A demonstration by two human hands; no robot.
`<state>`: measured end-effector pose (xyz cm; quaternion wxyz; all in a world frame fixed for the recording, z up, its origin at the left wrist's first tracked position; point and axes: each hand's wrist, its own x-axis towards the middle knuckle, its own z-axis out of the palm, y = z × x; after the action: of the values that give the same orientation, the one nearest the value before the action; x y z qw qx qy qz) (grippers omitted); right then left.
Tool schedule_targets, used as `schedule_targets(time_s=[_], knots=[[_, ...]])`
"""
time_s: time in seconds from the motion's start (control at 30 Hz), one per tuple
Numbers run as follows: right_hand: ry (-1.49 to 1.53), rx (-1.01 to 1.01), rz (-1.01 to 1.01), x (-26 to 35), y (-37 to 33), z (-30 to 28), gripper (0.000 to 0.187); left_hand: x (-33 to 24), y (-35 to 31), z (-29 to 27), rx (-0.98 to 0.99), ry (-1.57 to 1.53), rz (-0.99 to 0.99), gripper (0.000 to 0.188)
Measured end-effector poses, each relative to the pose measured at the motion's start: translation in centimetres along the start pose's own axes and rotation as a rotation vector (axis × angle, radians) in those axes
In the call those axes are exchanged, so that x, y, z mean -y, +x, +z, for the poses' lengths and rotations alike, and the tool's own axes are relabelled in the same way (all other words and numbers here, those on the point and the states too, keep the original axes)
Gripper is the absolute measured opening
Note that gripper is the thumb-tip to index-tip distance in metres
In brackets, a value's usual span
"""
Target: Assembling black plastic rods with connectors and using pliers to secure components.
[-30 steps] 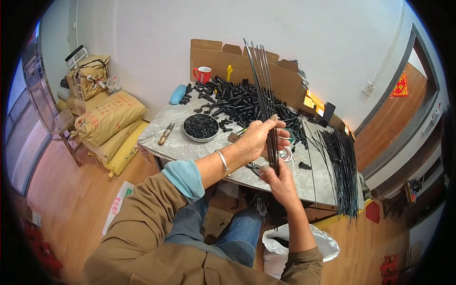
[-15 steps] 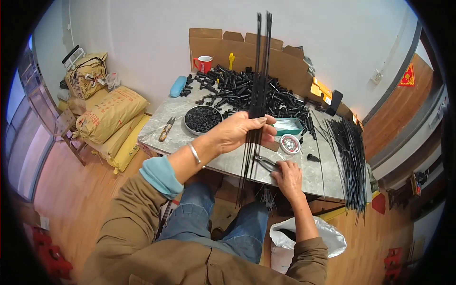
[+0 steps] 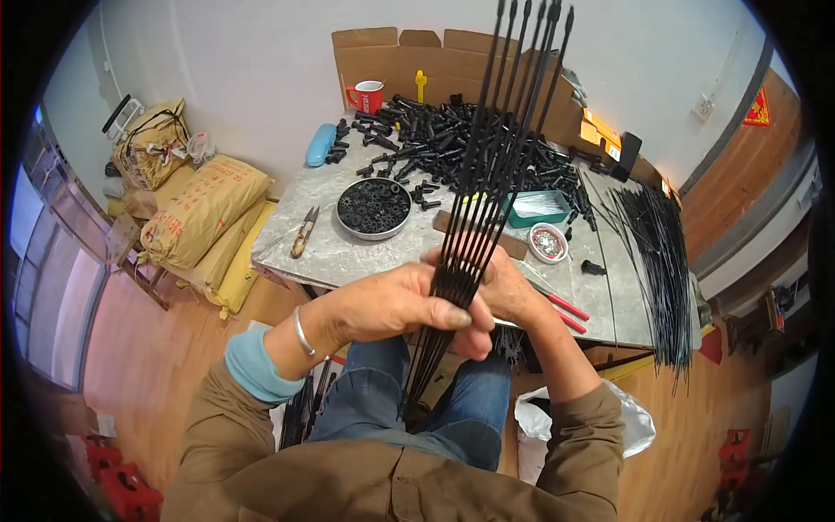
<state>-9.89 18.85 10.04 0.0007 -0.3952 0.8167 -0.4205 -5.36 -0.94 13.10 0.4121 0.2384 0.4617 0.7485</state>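
A bundle of long, thin black rods (image 3: 474,204) with small thicker tips stands nearly upright in front of me, its upper ends fanned apart. My left hand (image 3: 404,303) is closed round the lower part, thumb across the front. From the right, my right hand (image 3: 507,287) grips the same bundle just above it; its fingers reach behind the rods and are partly hidden. Red-handled pliers (image 3: 567,304) lie on the table beside my right wrist, their jaws out of sight. The lower rod ends hang over my lap.
On the grey table (image 3: 304,252) are a round tray of black rings (image 3: 374,207), snips (image 3: 304,233), heaped black fittings (image 3: 435,139), a teal box (image 3: 537,207) and a small white tub (image 3: 548,243). More black rods (image 3: 661,270) overhang the right edge. Sacks (image 3: 204,209) stand left.
My right hand has left the pliers and taken hold of the bundle. My left hand has come lower and nearer with the rods, whose tops are now spread wider.
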Motion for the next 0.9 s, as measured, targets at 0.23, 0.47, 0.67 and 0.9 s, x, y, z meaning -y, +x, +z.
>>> schedule_targets(time_s=[0.23,0.47,0.67,0.9], knots=[[-0.907,-0.368,-0.252,-9.4,5.0,-2.6,0.047,2.5,0.8,-2.7,0.035,0.270,0.145,0.022],[0.394,0.163,0.355,-8.0,2.5,-8.2,0.054,11.8,6.0,-8.8,-0.054,-0.075,0.001,0.029],[1.070,-0.167,0.280,-4.8,3.4,-2.6,0.035,11.6,6.3,-8.8,-0.115,-0.031,0.008,0.043],[0.877,-0.160,0.188,-2.2,0.1,-0.9,0.027,9.6,5.3,-6.4,-0.762,1.090,0.494,0.102]])
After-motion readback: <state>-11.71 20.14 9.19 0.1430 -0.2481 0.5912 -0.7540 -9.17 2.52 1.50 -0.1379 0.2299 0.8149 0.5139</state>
